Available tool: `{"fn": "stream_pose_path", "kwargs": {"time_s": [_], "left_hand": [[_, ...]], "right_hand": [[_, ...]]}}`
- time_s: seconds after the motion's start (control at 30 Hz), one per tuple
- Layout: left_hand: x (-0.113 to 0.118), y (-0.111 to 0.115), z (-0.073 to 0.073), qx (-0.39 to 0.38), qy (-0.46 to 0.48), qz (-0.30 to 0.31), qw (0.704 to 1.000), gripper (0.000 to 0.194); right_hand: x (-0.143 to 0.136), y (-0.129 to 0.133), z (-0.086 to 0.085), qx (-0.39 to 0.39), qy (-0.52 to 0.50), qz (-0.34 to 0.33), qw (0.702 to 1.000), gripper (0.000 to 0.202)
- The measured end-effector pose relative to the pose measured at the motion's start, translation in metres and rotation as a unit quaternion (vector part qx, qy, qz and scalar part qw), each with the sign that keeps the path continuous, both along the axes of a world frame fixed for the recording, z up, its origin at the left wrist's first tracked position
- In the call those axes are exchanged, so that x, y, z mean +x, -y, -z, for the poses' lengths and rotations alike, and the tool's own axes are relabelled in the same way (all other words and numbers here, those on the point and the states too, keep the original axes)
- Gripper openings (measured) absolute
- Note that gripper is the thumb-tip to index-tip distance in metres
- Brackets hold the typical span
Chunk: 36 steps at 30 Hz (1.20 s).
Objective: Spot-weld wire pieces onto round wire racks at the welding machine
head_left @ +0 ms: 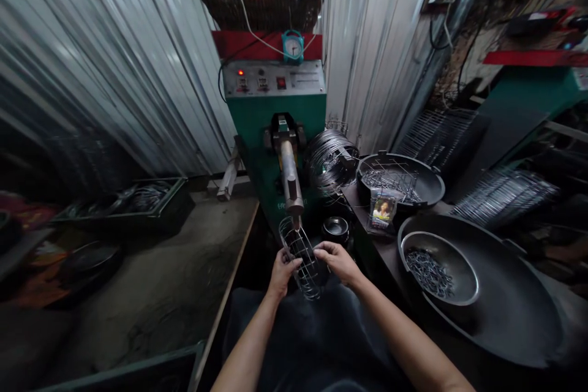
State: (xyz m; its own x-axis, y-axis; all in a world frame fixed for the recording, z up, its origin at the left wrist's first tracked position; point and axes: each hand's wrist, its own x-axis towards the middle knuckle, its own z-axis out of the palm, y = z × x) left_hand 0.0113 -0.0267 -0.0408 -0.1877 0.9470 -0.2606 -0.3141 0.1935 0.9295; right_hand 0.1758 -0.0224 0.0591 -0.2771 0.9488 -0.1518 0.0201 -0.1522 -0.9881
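Note:
A wire basket frame (301, 251) of thin metal rods is between my hands, its upper end under the tip of the spot welder's arm (290, 174). My left hand (283, 271) grips its left side, thumb laid over the wires. On the right side, my right hand (337, 260) has thumb and forefinger pinched together at the frame's edge. Whether a small wire piece sits in that pinch is too small to tell. Behind the arm stands the green welding machine (275, 79), a red light lit on its panel.
Coiled wire (331, 159) hangs right of the machine. A black pan (432, 180) of wire pieces and a large pan (509, 306) holding a bowl (471, 294) of small hooks stand at the right. A small dark bowl (335, 228) sits near my right hand. A crate (177, 193) lies left.

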Motion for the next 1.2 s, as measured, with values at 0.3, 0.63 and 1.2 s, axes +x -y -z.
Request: {"fn": "stream_pose_path", "kwargs": {"time_s": [0.3,0.63,1.2], "left_hand": [[-0.002,-0.015,0.003,-0.029,0.042,-0.02,0.998,0.066],[-0.002,-0.018,0.003,-0.047,0.049,-0.017,0.998,0.063],[0.0,-0.012,-0.007,-0.124,0.074,0.004,0.989,0.049]], "right_hand": [[-0.017,-0.024,0.0,0.031,0.023,0.02,0.999,0.025],[-0.016,-0.025,0.006,0.03,0.022,0.014,0.999,0.027],[-0.002,-0.012,0.004,-0.001,0.008,-0.013,1.0,0.026]]}}
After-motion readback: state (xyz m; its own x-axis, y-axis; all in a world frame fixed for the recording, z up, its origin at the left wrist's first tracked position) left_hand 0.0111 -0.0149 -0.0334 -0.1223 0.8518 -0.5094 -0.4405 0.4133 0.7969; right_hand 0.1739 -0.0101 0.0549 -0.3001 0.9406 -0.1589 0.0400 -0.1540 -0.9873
